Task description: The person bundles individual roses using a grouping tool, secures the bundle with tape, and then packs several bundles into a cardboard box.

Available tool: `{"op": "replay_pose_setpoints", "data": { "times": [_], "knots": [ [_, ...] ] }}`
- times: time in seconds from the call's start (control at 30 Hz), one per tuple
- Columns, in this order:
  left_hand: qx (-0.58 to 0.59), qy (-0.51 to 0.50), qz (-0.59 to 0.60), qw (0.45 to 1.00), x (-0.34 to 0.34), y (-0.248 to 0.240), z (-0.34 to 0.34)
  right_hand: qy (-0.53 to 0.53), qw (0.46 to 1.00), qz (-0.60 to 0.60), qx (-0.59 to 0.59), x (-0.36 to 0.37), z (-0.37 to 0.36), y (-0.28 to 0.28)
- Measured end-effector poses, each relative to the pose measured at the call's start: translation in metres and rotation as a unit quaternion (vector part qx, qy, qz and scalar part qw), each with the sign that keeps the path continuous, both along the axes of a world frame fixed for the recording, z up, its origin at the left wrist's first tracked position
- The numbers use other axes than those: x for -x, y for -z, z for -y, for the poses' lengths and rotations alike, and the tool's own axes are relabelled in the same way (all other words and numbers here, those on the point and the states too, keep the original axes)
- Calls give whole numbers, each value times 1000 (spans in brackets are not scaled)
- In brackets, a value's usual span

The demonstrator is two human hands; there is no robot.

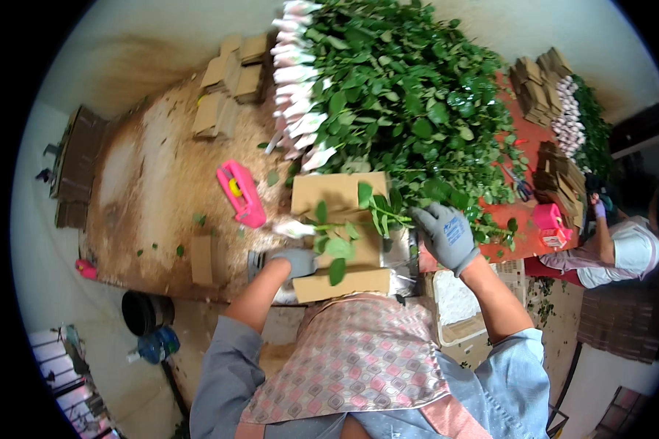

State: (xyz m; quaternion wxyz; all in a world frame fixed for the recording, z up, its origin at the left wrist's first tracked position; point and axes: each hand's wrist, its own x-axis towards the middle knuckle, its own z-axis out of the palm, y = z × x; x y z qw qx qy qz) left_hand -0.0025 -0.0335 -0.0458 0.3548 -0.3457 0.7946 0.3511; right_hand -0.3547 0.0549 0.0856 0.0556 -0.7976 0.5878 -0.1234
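In front of me lies an opened cardboard wrapper, folded up along its far and near edges. Across it stretches a single rose with a pale wrapped bud at the left and leaves along its stem. My right hand, in a grey glove, is closed at the stem's right end, fingertips pinching it. At the cardboard's left side rests my left hand, also gloved; its fingers are mostly hidden. A grey rounded object sits beside that wrist, its kind unclear.
A large heap of leafy roses fills the far side. A pink tape dispenser stands at left, near stacked cardboard pieces. Scissors lie on the red surface. A white crate stands below right; a co-worker is far right.
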Motion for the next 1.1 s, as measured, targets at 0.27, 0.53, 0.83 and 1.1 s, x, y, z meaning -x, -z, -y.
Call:
{"op": "replay_pose_setpoints", "data": {
  "times": [0.27,0.53,0.83,1.1],
  "knots": [
    [-27,-70,13,997,-5,-12,-4,-42,944,-170,-281,22,-6,145],
    [-12,-50,37,998,-2,-1,-3,-149,948,-86,-268,-95,51,58],
    [-75,-119,-143,980,-35,10,-2,-211,920,-76,-320,-166,74,120],
    [15,-214,-186,959,-46,4,2,-303,898,-35,-316,-161,63,131]
  ]
}}
